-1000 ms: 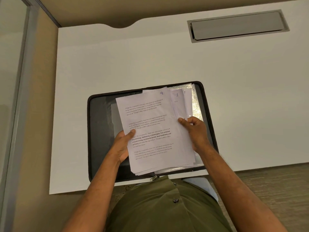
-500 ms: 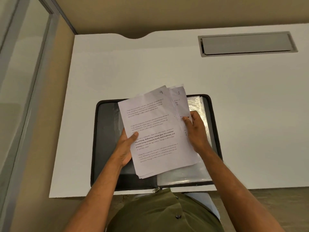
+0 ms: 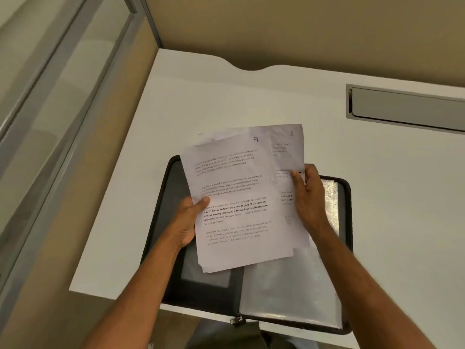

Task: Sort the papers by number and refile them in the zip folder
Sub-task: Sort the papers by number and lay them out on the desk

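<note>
The zip folder lay open on the white desk in the lower middle of the frame, with clear plastic sleeves in its right half. You held the papers above it: your left hand gripped the left edge with the thumb on top, and your right hand pinched the sheet marked 1. The top sheet showed a 9. The lower sheets were mostly hidden, and the small print was hard to read.

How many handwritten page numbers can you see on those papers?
2: a 9 on the front sheet's top right corner, and a 1 on the sheet behind it, further right. Other sheets' numbers are covered.
</note>
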A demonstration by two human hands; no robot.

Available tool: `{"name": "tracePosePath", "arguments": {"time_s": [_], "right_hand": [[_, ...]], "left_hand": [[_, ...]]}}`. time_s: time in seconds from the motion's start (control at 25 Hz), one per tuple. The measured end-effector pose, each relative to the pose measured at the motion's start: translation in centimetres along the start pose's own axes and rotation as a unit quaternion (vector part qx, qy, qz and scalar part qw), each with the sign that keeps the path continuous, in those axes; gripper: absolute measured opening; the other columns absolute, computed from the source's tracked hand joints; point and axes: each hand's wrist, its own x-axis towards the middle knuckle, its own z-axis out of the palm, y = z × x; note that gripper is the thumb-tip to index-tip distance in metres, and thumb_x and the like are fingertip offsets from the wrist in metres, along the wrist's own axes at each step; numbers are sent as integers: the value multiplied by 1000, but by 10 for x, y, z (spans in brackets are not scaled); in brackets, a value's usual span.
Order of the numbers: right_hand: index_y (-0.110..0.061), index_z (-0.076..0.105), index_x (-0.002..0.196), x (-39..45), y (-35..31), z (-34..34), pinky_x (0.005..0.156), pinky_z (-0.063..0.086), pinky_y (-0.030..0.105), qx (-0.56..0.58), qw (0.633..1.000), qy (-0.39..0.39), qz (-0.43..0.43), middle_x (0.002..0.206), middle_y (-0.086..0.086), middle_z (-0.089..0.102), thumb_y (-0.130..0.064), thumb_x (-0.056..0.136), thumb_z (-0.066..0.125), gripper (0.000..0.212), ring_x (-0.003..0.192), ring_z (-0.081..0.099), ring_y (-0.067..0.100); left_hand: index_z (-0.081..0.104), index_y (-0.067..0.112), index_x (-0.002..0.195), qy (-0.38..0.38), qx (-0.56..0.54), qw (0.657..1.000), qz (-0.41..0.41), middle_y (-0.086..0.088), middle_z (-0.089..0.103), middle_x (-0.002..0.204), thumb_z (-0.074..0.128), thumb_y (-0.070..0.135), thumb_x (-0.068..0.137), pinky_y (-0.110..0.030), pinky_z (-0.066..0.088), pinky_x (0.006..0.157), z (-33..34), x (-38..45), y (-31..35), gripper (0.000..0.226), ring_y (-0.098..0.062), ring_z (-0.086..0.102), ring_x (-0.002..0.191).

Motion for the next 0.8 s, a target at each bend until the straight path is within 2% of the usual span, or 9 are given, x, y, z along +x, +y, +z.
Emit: {"name": "tracePosePath", "arguments": {"time_s": [0.12, 0.2, 0.32, 0.4, 0.52, 0.6, 0.72, 0.8], "right_hand": [[-18, 56, 108, 41, -1, 6, 73, 56, 26, -18, 1000, 17, -10, 99, -3, 66, -31, 108, 55, 12, 84, 64, 8], [-20, 56, 109, 72, -6, 10, 72, 54, 23, -22, 999, 37, -19, 102, -3, 68, -33, 108, 55, 13, 84, 65, 6], [-17, 54, 109, 120, -14, 16, 71, 48, 14, -20, 996, 80, -37, 97, -8, 64, -29, 108, 55, 12, 78, 60, -9], [-15, 52, 107, 150, -14, 24, 72, 44, 11, -19, 992, 117, -30, 92, -14, 58, -25, 107, 56, 11, 73, 55, -15], [-13, 48, 107, 184, -8, 47, 68, 40, 5, -3, 989, 150, 0, 98, -5, 57, -17, 108, 52, 7, 74, 51, -11], [-11, 49, 111, 202, -5, 65, 67, 40, 3, 2, 988, 153, 28, 105, 4, 57, -12, 107, 49, 4, 80, 54, 2], [2, 49, 132, 220, -8, 89, 73, 44, 2, 4, 992, 117, 50, 115, 8, 59, -7, 105, 48, 28, 101, 58, 17], [1, 35, 149, 222, -13, 100, 97, 45, 10, -44, 996, 64, 33, 136, 11, 54, -7, 101, 55, 53, 124, 55, 21]], "left_hand": [[65, 11, 128, 47, -4, 999, 3, -11, 72, 126, 57, 8, 102, -42, 61, 91, -19, 4, 6, 27, -30, 70, 116], [65, 12, 128, 72, 1, 997, -5, -10, 74, 123, 57, 9, 103, -40, 62, 85, -34, 4, 7, 27, -29, 71, 113], [66, 14, 128, 94, 31, 995, -16, -5, 76, 117, 56, 9, 103, -35, 63, 78, -51, 2, 7, 27, -24, 74, 105], [65, 15, 128, 99, 48, 994, -27, -5, 76, 117, 56, 10, 103, -38, 63, 82, -57, 0, 5, 27, -24, 74, 106], [65, 15, 130, 96, 65, 993, -38, -8, 75, 120, 56, 12, 104, -45, 60, 90, -62, 1, 4, 27, -27, 73, 109], [65, 14, 130, 94, 75, 992, -45, -9, 75, 120, 56, 12, 104, -47, 60, 92, -64, 3, 5, 27, -28, 73, 109], [64, 14, 131, 77, 85, 992, -57, -9, 74, 122, 55, 12, 105, -49, 58, 95, -64, 3, 10, 28, -29, 72, 111], [64, 13, 131, 71, 91, 991, -60, -8, 75, 121, 55, 12, 105, -48, 59, 93, -63, 3, 13, 28, -28, 72, 110]]}}
